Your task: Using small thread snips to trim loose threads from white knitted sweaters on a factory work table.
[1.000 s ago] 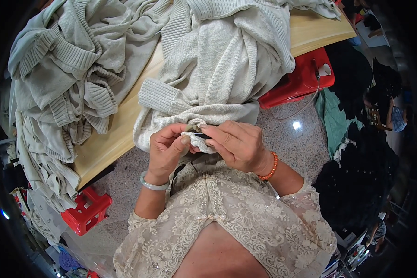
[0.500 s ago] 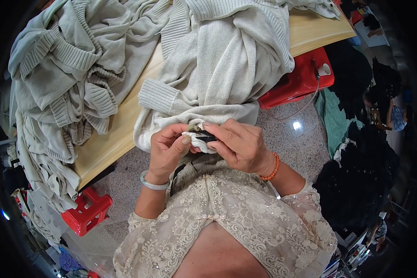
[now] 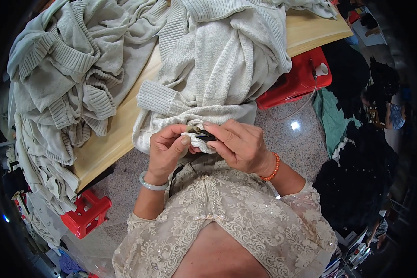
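Observation:
A cream knitted sweater (image 3: 217,69) hangs over the table edge toward me, its ribbed cuff lying in front. My left hand (image 3: 167,149) is closed, pinching a bunched edge of the knit between thumb and fingers. Close against it, my right hand (image 3: 243,144) grips a small black cutting tool that looks like thread snips (image 3: 207,136). The tool's dark tip lies at the pinched knit, between the two hands. Its handle is mostly hidden by my right fingers, so I cannot tell whether the blades are apart.
More beige knitted sweaters (image 3: 74,60) are heaped on the wooden table (image 3: 99,148) at left, spilling over its edge. Red plastic stools stand at right (image 3: 296,76) and lower left (image 3: 85,213). A white cup (image 3: 321,69) and a cable are on the right one. Black garments (image 3: 356,180) lie farther right.
Both hands keep almost the same place and grip on the knit. The dark tool between them has tilted slightly. The surroundings have shifted a little to the left in view.

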A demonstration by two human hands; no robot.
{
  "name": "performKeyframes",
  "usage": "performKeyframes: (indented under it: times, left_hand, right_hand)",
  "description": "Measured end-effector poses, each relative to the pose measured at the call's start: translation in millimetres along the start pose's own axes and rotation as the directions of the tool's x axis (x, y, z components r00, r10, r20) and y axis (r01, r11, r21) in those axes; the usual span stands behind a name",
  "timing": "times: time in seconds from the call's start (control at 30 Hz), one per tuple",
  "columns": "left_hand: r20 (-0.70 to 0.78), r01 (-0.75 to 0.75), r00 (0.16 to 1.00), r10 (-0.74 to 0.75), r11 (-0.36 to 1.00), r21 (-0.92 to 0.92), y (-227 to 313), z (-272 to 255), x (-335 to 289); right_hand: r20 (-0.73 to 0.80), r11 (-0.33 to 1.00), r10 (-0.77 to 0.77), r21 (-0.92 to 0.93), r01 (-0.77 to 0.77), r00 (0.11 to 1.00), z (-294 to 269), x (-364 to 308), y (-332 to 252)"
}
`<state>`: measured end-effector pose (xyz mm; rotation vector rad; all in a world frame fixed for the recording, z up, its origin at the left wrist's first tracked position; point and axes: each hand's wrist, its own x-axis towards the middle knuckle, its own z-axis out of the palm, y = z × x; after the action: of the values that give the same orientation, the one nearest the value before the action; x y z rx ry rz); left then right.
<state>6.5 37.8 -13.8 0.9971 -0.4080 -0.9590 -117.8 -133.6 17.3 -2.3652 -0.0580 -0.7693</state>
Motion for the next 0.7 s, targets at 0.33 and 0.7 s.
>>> performKeyframes:
  times: [0.33, 0.7]
  left_hand:
    - [-0.008, -0.013, 1.0, 0.013, 1.0, 0.018, -0.5, -0.3, -0.5]
    - [-0.009, 0.001, 1.0, -0.001, 1.0, 0.014, -3.0, -2.1, -0.3]
  right_hand:
    - [0.015, 1.0, -0.014, -0.008, 0.014, 1.0, -1.8, -0.4, 1.1]
    - [-0.001, 1.0, -0.009, -0.003, 0.009, 1.0, 2.3, 0.9, 0.1]
